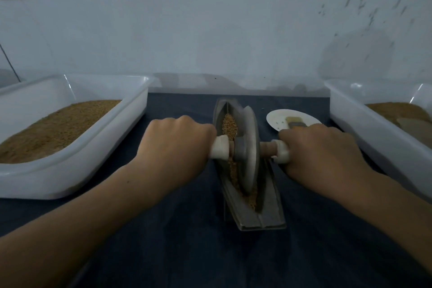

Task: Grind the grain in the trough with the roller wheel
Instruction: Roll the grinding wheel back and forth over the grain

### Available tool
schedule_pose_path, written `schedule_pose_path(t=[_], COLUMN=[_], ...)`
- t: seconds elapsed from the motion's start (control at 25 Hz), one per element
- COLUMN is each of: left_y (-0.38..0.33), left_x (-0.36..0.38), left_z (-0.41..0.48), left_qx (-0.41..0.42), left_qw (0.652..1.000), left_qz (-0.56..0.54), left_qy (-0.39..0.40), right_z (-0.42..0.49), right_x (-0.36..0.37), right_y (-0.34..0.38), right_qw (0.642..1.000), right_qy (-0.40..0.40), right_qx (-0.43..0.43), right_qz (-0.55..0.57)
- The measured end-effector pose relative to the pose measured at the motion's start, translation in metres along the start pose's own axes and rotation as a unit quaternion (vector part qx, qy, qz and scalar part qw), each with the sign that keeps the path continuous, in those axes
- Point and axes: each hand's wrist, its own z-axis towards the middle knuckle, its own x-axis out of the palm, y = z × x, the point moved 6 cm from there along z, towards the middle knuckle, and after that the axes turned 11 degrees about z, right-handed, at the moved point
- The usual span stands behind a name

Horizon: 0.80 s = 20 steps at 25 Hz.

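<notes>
Quick status from my end. The left grip [177, 145] is curled tight round the white-wrapped left end of the axle [219, 147], and the right grip [320, 149] is wrapped round the right end the same way. The roller wheel [250, 147] sits dead between them, so neither side is nearer.

The trough [268, 206] lies on the dark worktop [187, 252] with its long axis running straight away from me, crosswise to the axle. My guess is the next move is just push out or pull back along that line.

The wheel's rim is down in the groove about mid-length. There's grain [229, 124] both beyond the grips and on the near side of them. It looks tan and still pretty coarse, with whole kernels on the far side, so I'd say there's plenty of grinding left. The wheel looks tipped slightly sideways, which I'd watch.
</notes>
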Motion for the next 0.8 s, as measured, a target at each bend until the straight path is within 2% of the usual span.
schedule_pose_path(t=[0.08,0.2,0.32,0.48,0.64,0.72,0.8], left_y=[0.0,0.009,0.017,0.01,0.001,0.0,0.004], left_x=[0.016,0.054,0.072,0.045,0.007,0.013,0.033], left_z=[0.01,0.043,0.063,0.037,-0.003,0.004,0.026], left_qx=[-0.022,-0.088,-0.1,-0.05,-0.007,-0.019,-0.061], left_qw=[0.999,0.992,0.98,0.992,1.0,0.999,0.996], left_qz=[0.017,-0.04,-0.101,-0.052,0.004,0.008,-0.011], left_qy=[0.035,0.084,0.142,0.107,0.009,0.024,0.056], right_z=[0.019,0.078,0.114,0.067,0.019,0.026,0.049], right_x=[0.004,0.018,0.02,0.023,-0.011,-0.007,0.016], right_y=[0.003,0.011,0.014,0.003,0.01,0.01,0.006], right_qw=[1.0,0.999,0.997,0.995,0.997,0.998,0.999], right_qy=[-0.001,0.045,0.073,0.091,-0.047,-0.033,0.018], right_qx=[0.008,0.017,0.008,0.017,-0.052,-0.035,0.016], right_qz=[-0.017,0.009,0.014,0.04,-0.012,-0.032,0.023])
